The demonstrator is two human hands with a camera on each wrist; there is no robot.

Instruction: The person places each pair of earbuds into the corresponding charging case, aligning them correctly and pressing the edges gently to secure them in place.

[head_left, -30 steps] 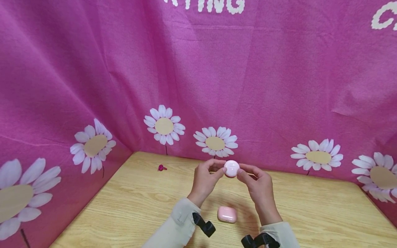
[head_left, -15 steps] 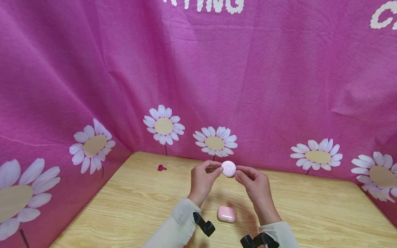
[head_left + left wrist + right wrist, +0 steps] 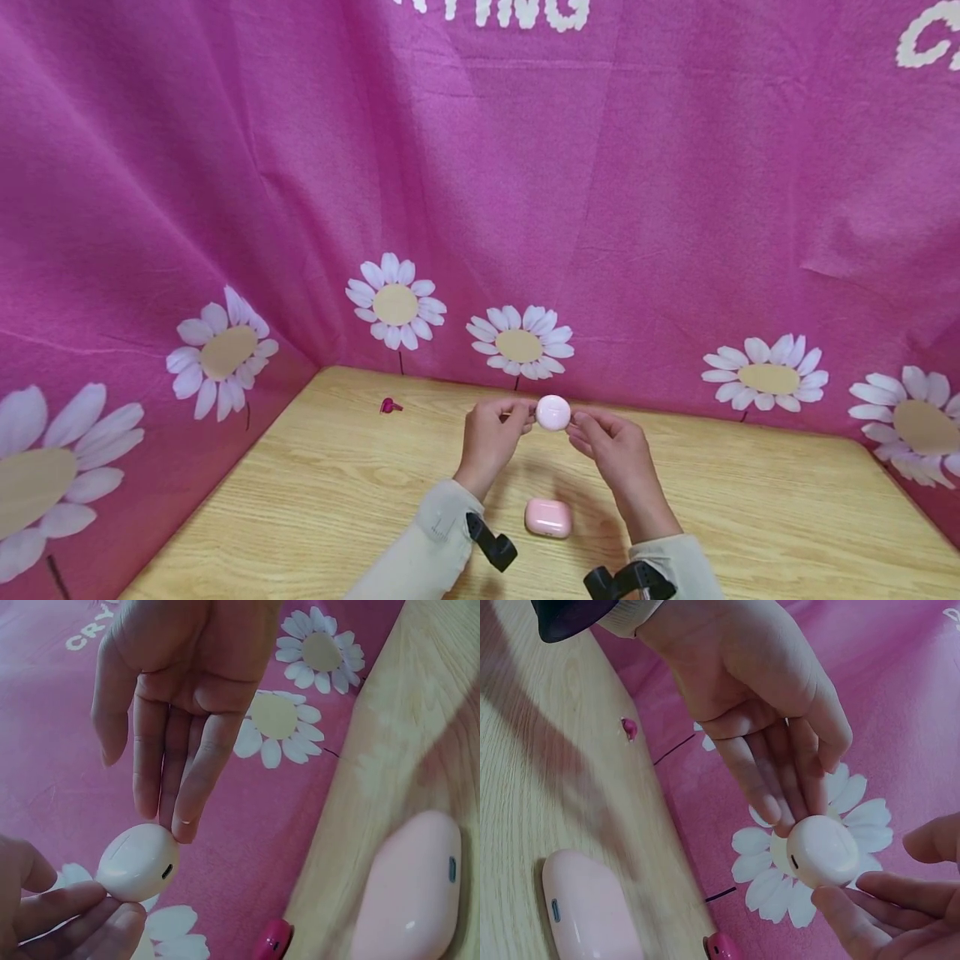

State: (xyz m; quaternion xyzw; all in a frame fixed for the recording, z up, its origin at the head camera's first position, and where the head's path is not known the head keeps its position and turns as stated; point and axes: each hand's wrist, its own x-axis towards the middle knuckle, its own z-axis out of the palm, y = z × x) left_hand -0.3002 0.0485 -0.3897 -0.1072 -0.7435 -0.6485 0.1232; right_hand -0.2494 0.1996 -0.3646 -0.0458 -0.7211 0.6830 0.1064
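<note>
In the head view, a small pale round case (image 3: pixel 553 412) is held up between the fingertips of the left hand (image 3: pixel 487 443) and the right hand (image 3: pixel 624 467), above the wooden table (image 3: pixel 360 492) and in front of the magenta curtain (image 3: pixel 645 208). Its rim is met on either side by extended fingers. Half a second ago the left thumb was laid against the case; now it has been drawn back from it. The case has been lowered slightly, and its outline is seen as a little squarer. The glossy pink oblong case (image 3: pixel 548 518) has been left in the same spot on the table, as has the small magenta piece (image 3: pixel 390 406) near the back edge.

In the left wrist view, the right fingers are seen nearly straight, held close together, their tips at the case, with the thumb well apart. The case is touched from the other side by the left fingers, the thumb lifted off. A smooth, whitish, rounded shell is shown, with a dark slot in its edge and a faint seam line.

In the right wrist view, the same loose support is seen: both thumbs are held clear, and the case is touched by fingertips only. A second magenta piece (image 3: pixel 724 947) is partly shown at the lower edge.
</note>
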